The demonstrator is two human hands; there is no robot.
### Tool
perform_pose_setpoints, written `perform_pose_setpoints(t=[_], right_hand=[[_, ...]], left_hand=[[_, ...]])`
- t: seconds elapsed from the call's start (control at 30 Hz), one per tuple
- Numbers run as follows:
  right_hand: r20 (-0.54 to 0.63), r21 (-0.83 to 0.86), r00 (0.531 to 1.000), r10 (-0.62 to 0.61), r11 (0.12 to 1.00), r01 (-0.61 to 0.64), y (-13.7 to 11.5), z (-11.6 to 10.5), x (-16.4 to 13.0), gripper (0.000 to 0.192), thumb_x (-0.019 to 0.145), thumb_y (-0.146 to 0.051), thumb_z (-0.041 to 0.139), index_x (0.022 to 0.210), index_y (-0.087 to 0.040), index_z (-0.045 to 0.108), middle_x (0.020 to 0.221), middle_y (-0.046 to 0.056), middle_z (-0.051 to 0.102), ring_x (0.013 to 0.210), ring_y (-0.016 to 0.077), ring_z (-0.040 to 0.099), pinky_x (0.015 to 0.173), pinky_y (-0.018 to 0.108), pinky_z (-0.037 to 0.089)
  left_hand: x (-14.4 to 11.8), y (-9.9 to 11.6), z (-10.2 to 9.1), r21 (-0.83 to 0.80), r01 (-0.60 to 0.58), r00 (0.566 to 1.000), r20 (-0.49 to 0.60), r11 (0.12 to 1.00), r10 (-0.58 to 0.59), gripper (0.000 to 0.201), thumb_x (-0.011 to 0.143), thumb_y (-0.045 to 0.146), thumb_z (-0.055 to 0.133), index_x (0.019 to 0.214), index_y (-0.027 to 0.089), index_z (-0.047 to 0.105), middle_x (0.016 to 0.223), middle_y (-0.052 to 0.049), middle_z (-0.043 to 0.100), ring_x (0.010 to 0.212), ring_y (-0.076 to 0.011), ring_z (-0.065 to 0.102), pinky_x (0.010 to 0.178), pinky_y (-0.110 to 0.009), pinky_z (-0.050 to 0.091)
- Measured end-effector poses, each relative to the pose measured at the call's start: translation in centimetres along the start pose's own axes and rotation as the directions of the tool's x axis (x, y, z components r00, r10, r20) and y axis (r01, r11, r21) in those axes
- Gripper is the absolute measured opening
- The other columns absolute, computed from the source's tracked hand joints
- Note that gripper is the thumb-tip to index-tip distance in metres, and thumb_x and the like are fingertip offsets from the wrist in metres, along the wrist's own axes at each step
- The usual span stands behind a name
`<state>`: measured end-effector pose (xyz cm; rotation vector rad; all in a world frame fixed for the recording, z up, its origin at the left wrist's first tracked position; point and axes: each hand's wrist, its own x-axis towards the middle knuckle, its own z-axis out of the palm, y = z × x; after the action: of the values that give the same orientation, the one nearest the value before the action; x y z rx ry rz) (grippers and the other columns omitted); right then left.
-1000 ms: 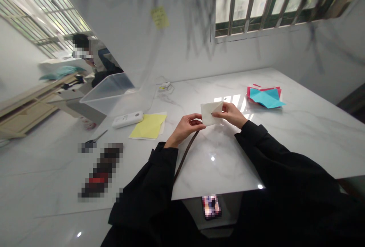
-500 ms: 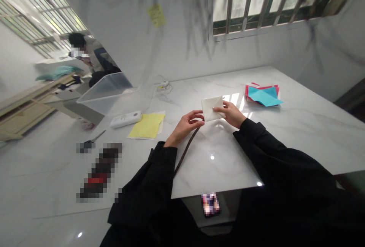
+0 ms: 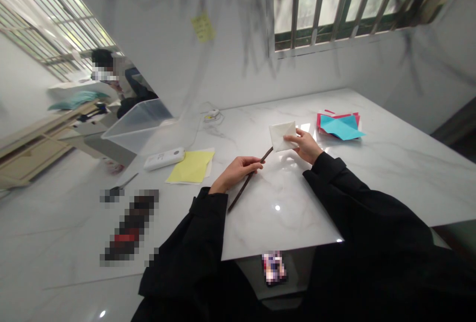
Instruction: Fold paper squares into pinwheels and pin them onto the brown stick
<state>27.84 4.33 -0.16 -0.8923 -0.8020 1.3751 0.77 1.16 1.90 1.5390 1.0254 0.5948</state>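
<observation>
My right hand (image 3: 308, 147) pinches a small white paper envelope (image 3: 278, 136) by its right side, with creased flaps facing me. My left hand (image 3: 235, 172) is closed on a thin dark brown ribbon (image 3: 240, 194), thumb against fingers. The ribbon slants from the envelope's lower left corner, through the left fingers, down toward the table's near edge. Whether its upper end is fixed to the envelope or only lies behind it, I cannot tell. Both hands are above the white marbled table (image 3: 297, 198).
Blue and red paper sheets (image 3: 342, 126) lie at the right back. To the left are yellow paper (image 3: 191, 165), a white oblong device (image 3: 164, 158), scissors (image 3: 121, 187) and a blurred dark item (image 3: 130, 227). A clear plastic bin (image 3: 137, 123) stands behind them. Another person (image 3: 126, 79) sits far left.
My left hand has moved from the envelope's edge down and left along the ribbon, now gripping it. The envelope has shifted slightly right and up in my right hand.
</observation>
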Motion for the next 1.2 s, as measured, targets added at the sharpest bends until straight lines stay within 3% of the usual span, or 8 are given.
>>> perform_pose_setpoints(t=[0.27,0.47,0.77,0.83,0.9,1.0,1.07,1.2], right_hand=[[0.050,-0.059,0.999,-0.002,0.998,0.005,0.2,-0.4,0.3,0.047,0.065,-0.022,0.088,0.107,-0.019,0.069,0.103,0.007,0.078,0.093,0.0221,0.074,0.086,0.035,0.062],[-0.043,-0.344,0.987,-0.155,0.930,0.131,0.8,-1.6,1.1,0.067,0.077,-0.053,0.082,0.133,-0.022,0.059,0.127,0.014,0.072,0.116,0.0259,0.068,0.094,0.040,0.058],[0.101,-0.637,0.964,-0.247,0.729,0.253,2.0,-0.5,0.4,0.074,0.083,-0.057,0.071,0.142,-0.015,0.058,0.067,-0.002,0.066,0.067,0.0192,0.062,0.070,0.032,0.049],[0.112,-0.660,0.972,-0.208,0.715,0.229,1.7,-0.3,0.3,0.066,0.084,-0.056,0.069,0.135,-0.014,0.064,0.064,-0.002,0.064,0.064,0.0180,0.059,0.067,0.030,0.045],[0.158,-0.722,0.981,-0.116,0.664,0.195,1.4,-0.3,0.3,0.045,0.085,-0.055,0.064,0.099,-0.014,0.076,0.057,-0.002,0.058,0.058,0.0163,0.054,0.062,0.030,0.039],[0.187,-0.801,0.979,-0.077,0.565,0.198,1.2,-0.3,0.4,0.046,0.085,-0.053,0.057,0.054,-0.018,0.059,0.047,-0.001,0.046,0.053,0.0138,0.045,0.059,0.030,0.031],[0.180,-0.792,0.975,-0.127,0.570,0.220,1.3,-0.3,0.5,0.047,0.084,-0.053,0.057,0.051,-0.019,0.052,0.049,-0.001,0.045,0.054,0.0133,0.043,0.059,0.030,0.030],[0.110,-0.736,0.978,-0.178,0.647,0.200,1.8,-0.3,0.7,0.038,0.081,-0.055,0.063,0.076,-0.018,0.068,0.055,-0.003,0.051,0.057,0.0141,0.044,0.061,0.028,0.032]], left_hand=[[0.0,-0.5,-0.1,-0.097,0.040,0.999,-0.004,0.995,-0.041,0.042,0.078,0.048,0.083,0.103,0.015,0.083,0.089,-0.009,0.075,0.069,-0.0138,0.054,0.065,-0.027,0.036],[0.6,-1.2,-0.2,-0.366,-0.041,0.977,-0.210,0.930,-0.039,0.046,0.065,0.046,0.094,0.097,0.014,0.082,0.085,-0.006,0.070,0.072,-0.0113,0.054,0.068,-0.025,0.040],[0.4,-1.1,-0.3,-0.380,-0.034,0.969,-0.238,0.924,-0.062,0.051,0.063,0.046,0.096,0.101,0.014,0.082,0.084,-0.004,0.067,0.074,-0.0108,0.054,0.071,-0.024,0.043],[0.4,-1.1,-0.4,-0.374,-0.028,0.971,-0.231,0.927,-0.064,0.052,0.063,0.046,0.096,0.101,0.014,0.082,0.084,-0.003,0.067,0.074,-0.0109,0.054,0.070,-0.024,0.043],[0.4,-1.1,-0.5,-0.364,-0.024,0.971,-0.232,0.931,-0.066,0.052,0.063,0.047,0.096,0.102,0.015,0.082,0.083,-0.003,0.067,0.074,-0.0108,0.054,0.070,-0.024,0.042],[0.5,-1.2,-0.6,-0.352,-0.032,0.966,-0.250,0.935,-0.062,0.051,0.064,0.047,0.096,0.102,0.015,0.082,0.083,-0.003,0.067,0.074,-0.0110,0.055,0.071,-0.025,0.042],[0.5,-1.2,-0.6,-0.354,-0.030,0.965,-0.254,0.935,-0.065,0.051,0.063,0.047,0.096,0.102,0.016,0.082,0.083,-0.003,0.067,0.075,-0.0110,0.055,0.072,-0.025,0.043],[0.6,-1.1,-0.6,-0.369,-0.016,0.963,-0.255,0.929,-0.085,0.052,0.061,0.046,0.097,0.101,0.016,0.083,0.083,-0.003,0.067,0.075,-0.0106,0.055,0.072,-0.024,0.043]])
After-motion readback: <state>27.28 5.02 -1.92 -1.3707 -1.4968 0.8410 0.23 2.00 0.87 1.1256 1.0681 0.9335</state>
